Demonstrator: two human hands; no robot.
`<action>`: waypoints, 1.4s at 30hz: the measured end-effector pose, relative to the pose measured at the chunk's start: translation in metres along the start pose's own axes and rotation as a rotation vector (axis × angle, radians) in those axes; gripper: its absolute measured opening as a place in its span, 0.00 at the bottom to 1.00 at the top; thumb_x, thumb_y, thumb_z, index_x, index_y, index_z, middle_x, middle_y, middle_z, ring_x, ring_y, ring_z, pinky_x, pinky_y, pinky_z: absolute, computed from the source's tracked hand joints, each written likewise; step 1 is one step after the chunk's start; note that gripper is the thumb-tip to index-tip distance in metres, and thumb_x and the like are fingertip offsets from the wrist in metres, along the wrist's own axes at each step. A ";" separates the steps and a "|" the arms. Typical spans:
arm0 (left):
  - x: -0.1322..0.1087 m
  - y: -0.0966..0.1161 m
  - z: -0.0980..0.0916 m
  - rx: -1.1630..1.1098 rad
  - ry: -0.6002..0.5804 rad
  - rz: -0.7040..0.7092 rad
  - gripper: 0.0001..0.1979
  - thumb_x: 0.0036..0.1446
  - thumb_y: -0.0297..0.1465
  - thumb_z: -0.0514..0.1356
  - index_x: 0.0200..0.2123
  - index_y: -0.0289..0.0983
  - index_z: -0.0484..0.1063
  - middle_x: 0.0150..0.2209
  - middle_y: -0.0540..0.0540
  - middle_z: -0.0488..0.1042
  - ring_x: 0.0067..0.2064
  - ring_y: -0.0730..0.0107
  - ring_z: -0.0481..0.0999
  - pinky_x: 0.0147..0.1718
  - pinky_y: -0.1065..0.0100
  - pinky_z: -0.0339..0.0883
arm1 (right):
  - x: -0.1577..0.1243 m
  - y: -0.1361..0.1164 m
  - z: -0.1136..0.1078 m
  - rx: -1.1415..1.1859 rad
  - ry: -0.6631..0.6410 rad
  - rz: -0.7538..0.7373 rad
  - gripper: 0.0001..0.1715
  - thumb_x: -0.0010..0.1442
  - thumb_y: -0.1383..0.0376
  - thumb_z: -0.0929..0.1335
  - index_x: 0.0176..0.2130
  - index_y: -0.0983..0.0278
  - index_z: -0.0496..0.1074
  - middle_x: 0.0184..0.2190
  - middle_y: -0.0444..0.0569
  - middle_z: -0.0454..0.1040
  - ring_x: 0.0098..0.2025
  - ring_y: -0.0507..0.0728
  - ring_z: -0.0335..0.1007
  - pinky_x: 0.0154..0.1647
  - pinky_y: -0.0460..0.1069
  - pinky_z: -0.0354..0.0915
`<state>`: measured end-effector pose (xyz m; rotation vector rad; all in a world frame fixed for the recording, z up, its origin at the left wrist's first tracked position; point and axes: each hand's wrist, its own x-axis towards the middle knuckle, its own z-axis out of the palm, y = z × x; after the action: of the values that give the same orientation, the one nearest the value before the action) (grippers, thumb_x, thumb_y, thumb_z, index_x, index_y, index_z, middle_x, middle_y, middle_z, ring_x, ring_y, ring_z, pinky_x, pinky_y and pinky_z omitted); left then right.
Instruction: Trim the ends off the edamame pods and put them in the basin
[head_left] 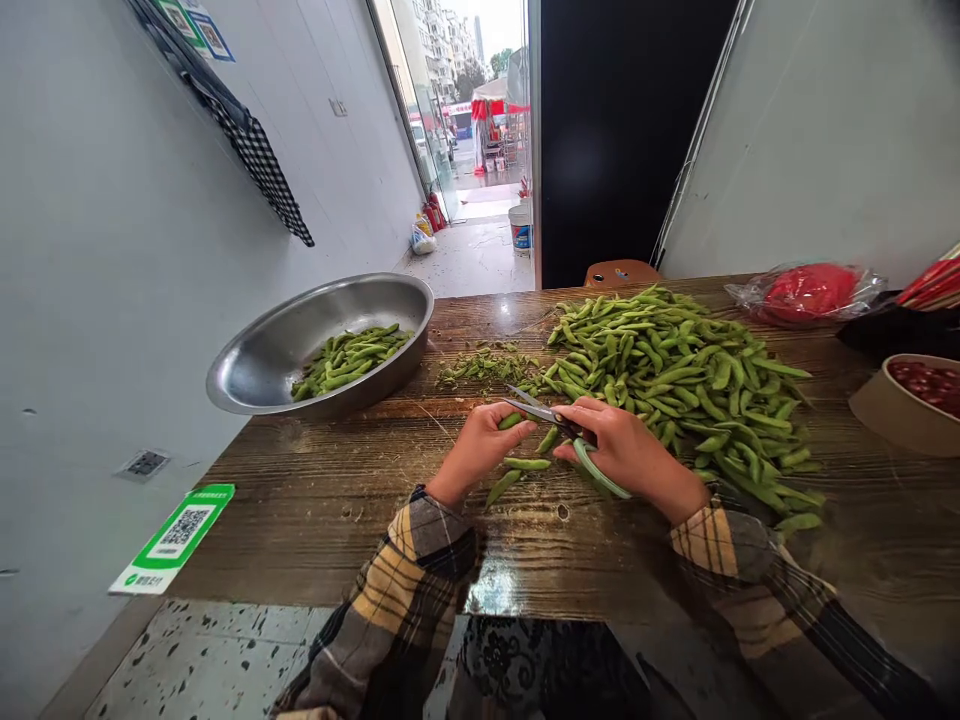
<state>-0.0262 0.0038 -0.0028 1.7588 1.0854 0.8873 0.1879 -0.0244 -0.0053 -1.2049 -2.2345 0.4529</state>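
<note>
My left hand (pixel 478 446) is closed round a green bean pod (pixel 511 421), pinching it at the fingertips. My right hand (pixel 624 447) grips a pair of scissors (pixel 551 415) with pale green handles; the open blades point left, at the pod's end. A few loose pods (pixel 525 464) lie on the wooden table (pixel 330 500) between my hands. A large heap of bean pods (pixel 675 380) spreads to the right of my hands. Small cut tips (pixel 484 366) are scattered just beyond them.
A steel basin (pixel 259 365) holding trimmed pods stands at the table's far left, by the wall. At the right are a brown bowl (pixel 877 405) of red things and a red plastic-wrapped bundle (pixel 806 291). A stool (pixel 621 272) and an open doorway lie beyond.
</note>
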 end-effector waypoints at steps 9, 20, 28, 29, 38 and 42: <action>0.001 -0.002 0.002 0.062 0.084 -0.035 0.09 0.51 0.35 0.63 0.29 0.34 0.74 0.26 0.51 0.69 0.29 0.74 0.64 0.30 0.72 0.59 | -0.001 0.007 0.000 -0.069 0.003 0.012 0.22 0.60 0.55 0.69 0.51 0.62 0.72 0.42 0.52 0.76 0.42 0.60 0.73 0.41 0.52 0.66; 0.001 -0.005 -0.001 -0.534 0.211 -0.145 0.14 0.51 0.38 0.64 0.35 0.37 0.66 0.22 0.56 0.66 0.17 0.84 0.52 0.16 0.76 0.42 | 0.001 0.004 0.006 -0.044 0.143 0.058 0.25 0.59 0.57 0.69 0.55 0.61 0.68 0.42 0.50 0.74 0.34 0.56 0.72 0.37 0.52 0.69; 0.001 -0.002 -0.006 -0.796 0.260 -0.158 0.15 0.49 0.35 0.65 0.35 0.37 0.63 0.28 0.51 0.75 0.16 0.86 0.53 0.15 0.77 0.43 | 0.001 0.003 0.008 -0.022 0.132 0.076 0.27 0.59 0.58 0.70 0.56 0.61 0.67 0.42 0.50 0.73 0.35 0.57 0.72 0.37 0.52 0.69; 0.000 -0.001 -0.005 -0.807 0.256 -0.157 0.15 0.49 0.35 0.65 0.35 0.37 0.63 0.28 0.51 0.75 0.16 0.86 0.53 0.16 0.77 0.43 | 0.001 0.003 0.009 -0.025 0.127 0.073 0.27 0.58 0.58 0.70 0.56 0.60 0.67 0.42 0.50 0.73 0.35 0.57 0.72 0.36 0.52 0.69; 0.000 -0.001 0.004 -0.721 0.093 -0.158 0.14 0.53 0.38 0.63 0.37 0.37 0.64 0.28 0.51 0.75 0.16 0.86 0.54 0.16 0.77 0.43 | 0.002 0.002 0.011 0.030 0.152 0.055 0.26 0.59 0.58 0.70 0.55 0.61 0.68 0.40 0.50 0.72 0.34 0.56 0.71 0.38 0.53 0.69; -0.001 -0.002 0.006 -0.562 0.057 -0.146 0.13 0.56 0.40 0.61 0.37 0.37 0.66 0.28 0.51 0.74 0.16 0.85 0.53 0.16 0.76 0.42 | 0.002 0.005 0.013 0.070 0.205 0.029 0.25 0.59 0.56 0.69 0.53 0.63 0.69 0.41 0.53 0.73 0.39 0.59 0.72 0.41 0.54 0.69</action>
<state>-0.0222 0.0011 -0.0068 1.1824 0.8755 1.0347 0.1819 -0.0200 -0.0176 -1.1925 -2.0139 0.3962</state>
